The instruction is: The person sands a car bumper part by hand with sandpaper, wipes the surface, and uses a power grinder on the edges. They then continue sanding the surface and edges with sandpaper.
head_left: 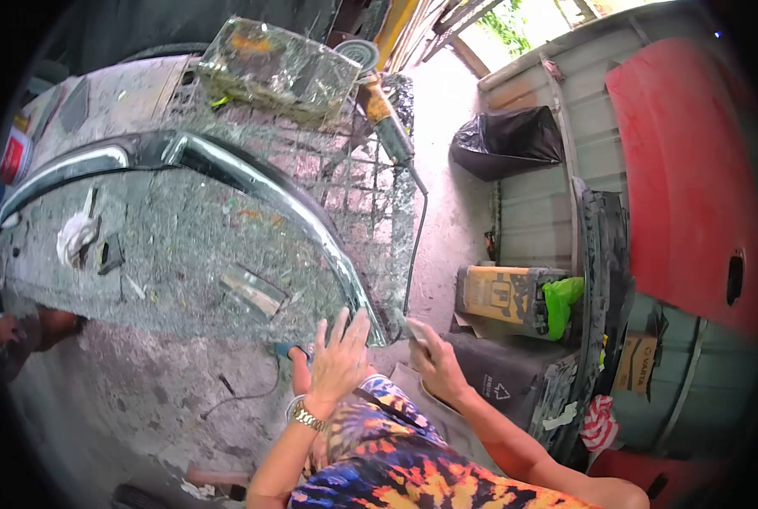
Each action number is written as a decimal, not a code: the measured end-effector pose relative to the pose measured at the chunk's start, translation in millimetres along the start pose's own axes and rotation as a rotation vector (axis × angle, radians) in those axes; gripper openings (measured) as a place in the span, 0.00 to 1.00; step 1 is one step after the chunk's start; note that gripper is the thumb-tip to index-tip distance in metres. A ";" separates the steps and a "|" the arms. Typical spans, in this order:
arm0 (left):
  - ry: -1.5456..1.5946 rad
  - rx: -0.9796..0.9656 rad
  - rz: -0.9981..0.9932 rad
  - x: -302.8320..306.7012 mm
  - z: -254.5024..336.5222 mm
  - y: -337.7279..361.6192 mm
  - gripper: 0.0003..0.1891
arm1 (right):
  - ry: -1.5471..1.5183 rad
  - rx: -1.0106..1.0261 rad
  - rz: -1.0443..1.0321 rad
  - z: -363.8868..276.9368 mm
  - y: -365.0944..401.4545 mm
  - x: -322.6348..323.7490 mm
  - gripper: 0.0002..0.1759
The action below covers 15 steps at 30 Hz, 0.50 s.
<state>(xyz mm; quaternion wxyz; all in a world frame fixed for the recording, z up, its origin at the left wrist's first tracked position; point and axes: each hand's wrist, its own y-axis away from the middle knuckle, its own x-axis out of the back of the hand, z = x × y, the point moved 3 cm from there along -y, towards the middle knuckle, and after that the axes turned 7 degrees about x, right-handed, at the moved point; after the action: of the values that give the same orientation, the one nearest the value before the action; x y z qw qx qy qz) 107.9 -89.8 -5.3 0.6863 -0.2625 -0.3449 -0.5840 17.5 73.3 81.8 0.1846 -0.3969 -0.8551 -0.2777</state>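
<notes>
A long curved dark strip with whitish, sanded-looking patches (311, 222) arches over the worn table (184, 271), its right end near my hands. My left hand (341, 352), with a metal watch on the wrist, is spread at the table's front edge beside that end, nothing in it. Just to the right, my right hand (436, 360) is raised with its fingers bent together; a small pale piece seems to lie along the fingers, too unclear to name. A flat scraper-like piece (256, 290) and a crumpled white cloth (78, 237) lie on the table.
A grinder (385, 119) with a cord lies at the back beside a clear-wrapped box (281, 72). On the right are a yellow container (502, 293), a black bag (510, 140) and a red panel (685, 187). Part of another person (35, 329) shows at the left edge.
</notes>
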 end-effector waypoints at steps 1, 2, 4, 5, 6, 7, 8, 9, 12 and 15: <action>-0.050 0.020 0.014 1.9 -2.3 -9.0 0.29 | 0.030 -0.002 -0.021 -3.6 5.0 -2.2 0.28; -0.058 0.011 0.014 4.4 -5.0 -19.4 0.29 | 0.037 -0.018 -0.022 -8.5 7.6 -6.9 0.30; -0.123 0.102 0.100 19.6 -16.2 -49.4 0.30 | 0.012 0.020 -0.030 -17.8 8.0 -13.8 0.31; -0.158 0.148 0.146 27.6 -20.5 -62.2 0.30 | -0.003 0.052 -0.047 -20.5 7.3 -17.8 0.31; -0.156 0.164 0.155 32.8 -24.4 -70.9 0.29 | -0.012 0.062 -0.056 -19.5 5.3 -22.6 0.33; -0.174 0.164 0.155 36.4 -28.9 -76.6 0.29 | -0.028 0.070 -0.056 -16.3 2.5 -26.1 0.33; -0.131 0.159 0.160 40.4 -34.0 -79.2 0.29 | 0.003 0.089 -0.074 -12.9 0.2 -29.6 0.34; -0.089 0.157 0.168 45.2 -39.0 -80.7 0.28 | 0.034 0.111 -0.093 -12.7 -3.3 -31.5 0.35; -0.090 0.110 0.182 63.6 -54.8 -92.3 0.28 | 0.061 0.158 -0.054 -9.4 -15.0 -38.2 0.35; -0.074 0.000 0.164 76.4 -71.1 -119.3 0.28 | 0.144 0.214 0.027 -0.4 -20.9 -48.9 0.34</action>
<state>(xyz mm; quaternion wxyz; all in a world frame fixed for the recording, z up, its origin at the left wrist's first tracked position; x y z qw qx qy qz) 8.6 -212.9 4.9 0.7186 -0.3115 -0.3474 -0.5156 31.4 33.8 49.1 0.2903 -0.3656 -0.8590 -0.2102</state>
